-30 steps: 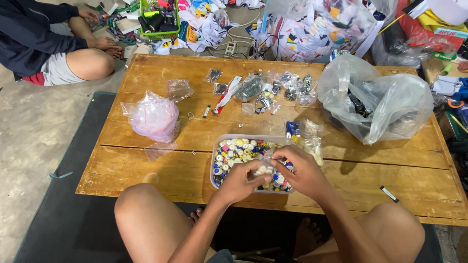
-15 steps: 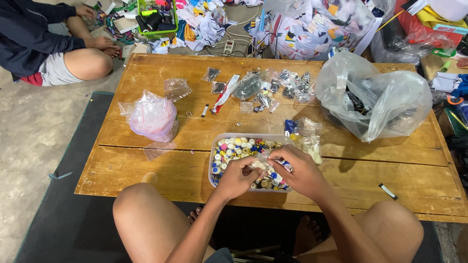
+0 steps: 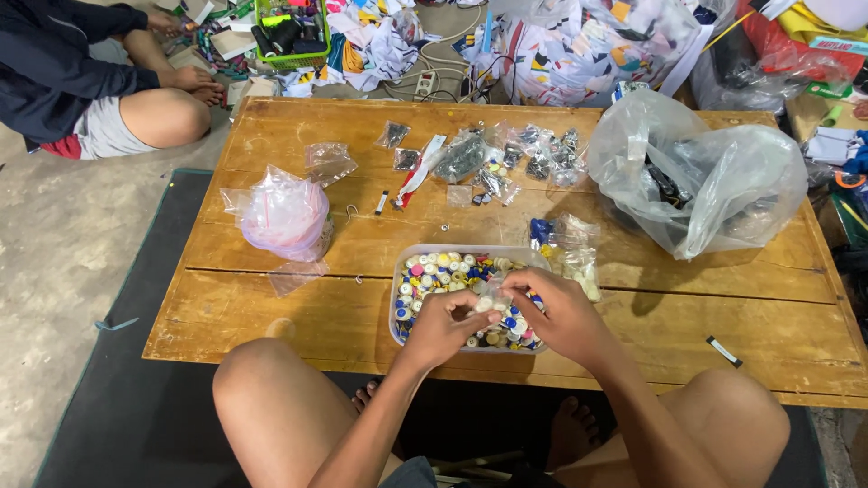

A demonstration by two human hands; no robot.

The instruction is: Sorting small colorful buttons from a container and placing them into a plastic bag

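I see my left hand [image 3: 449, 323] and right hand [image 3: 553, 312] pinching a small clear bag [image 3: 493, 296], its orientation unclear, above the cap-filled tray [image 3: 404, 262] lying lengthwise across the desk [image 3: 298, 316], with packets [image 3: 571, 248] just beyond

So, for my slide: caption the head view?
Both hands hold a small bag over a tray of colourful caps.

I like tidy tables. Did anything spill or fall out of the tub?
Nothing has spilled. The caps all sit inside the tub, where the left hand and right hand pinch a small clear bag. Only a black and white strip lies alone near the table's right edge.
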